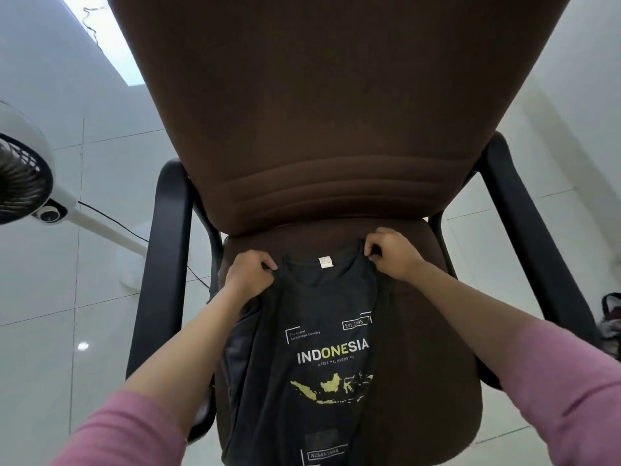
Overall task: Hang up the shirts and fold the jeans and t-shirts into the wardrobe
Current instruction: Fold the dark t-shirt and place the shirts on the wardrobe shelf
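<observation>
a brown office chair (336, 129) with black armrests fills most of the view, its tall backrest rising at the top and its seat spreading below. it stands on a white tiled floor (50, 348). a dark grey t-shirt (316, 331) is laid front-up along the seat, the collar near the base of the backrest and the hem running out of view at the bottom edge; white and yellow lettering and a yellow map print are seen on its chest. the cloth along the left side of the shirt is bunched and folded under.

a white standing fan (23, 176) is seen at the left edge, its pole slanting down toward the chair and a thin dark cable trailing beside it. a dark bag (610, 317) is partly visible at the right edge, beyond the armrest.

the left hand (248, 274) is curled tightly on the shirt's left shoulder, just beside the collar. the right hand (391, 253) is pinched on the right shoulder at the other side of the collar, the fingers closed round a fold of fabric. pink sleeves are worn on both forearms.
</observation>
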The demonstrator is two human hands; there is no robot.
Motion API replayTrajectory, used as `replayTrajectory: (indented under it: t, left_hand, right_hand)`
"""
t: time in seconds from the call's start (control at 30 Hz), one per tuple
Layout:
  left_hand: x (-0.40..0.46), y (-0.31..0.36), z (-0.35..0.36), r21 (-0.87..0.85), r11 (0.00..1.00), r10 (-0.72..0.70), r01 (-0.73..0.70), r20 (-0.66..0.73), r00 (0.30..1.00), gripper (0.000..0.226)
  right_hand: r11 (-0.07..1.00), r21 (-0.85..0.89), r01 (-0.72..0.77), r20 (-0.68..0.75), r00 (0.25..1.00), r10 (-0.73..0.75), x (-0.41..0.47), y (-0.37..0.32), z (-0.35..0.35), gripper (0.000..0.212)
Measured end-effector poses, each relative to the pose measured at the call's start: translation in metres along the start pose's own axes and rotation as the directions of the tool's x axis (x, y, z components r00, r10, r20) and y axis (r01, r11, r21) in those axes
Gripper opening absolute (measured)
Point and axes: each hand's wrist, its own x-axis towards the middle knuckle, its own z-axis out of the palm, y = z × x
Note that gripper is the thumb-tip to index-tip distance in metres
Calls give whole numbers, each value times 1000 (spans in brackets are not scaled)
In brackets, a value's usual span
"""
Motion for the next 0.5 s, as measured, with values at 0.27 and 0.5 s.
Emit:
replayTrajectory:
  t: [0.27,0.5]
  left_hand:
    - [-75,43,-42,9,999,49,-49,-129,990,32]
    - [-208,95,-75,62,998,3,13,-250,968,34]
  right_hand:
    - [990,83,112,35,993,-115,-63,-27,-71,12]
    - [958,74,276,-34,961,-274,-158,-65,-145,12]
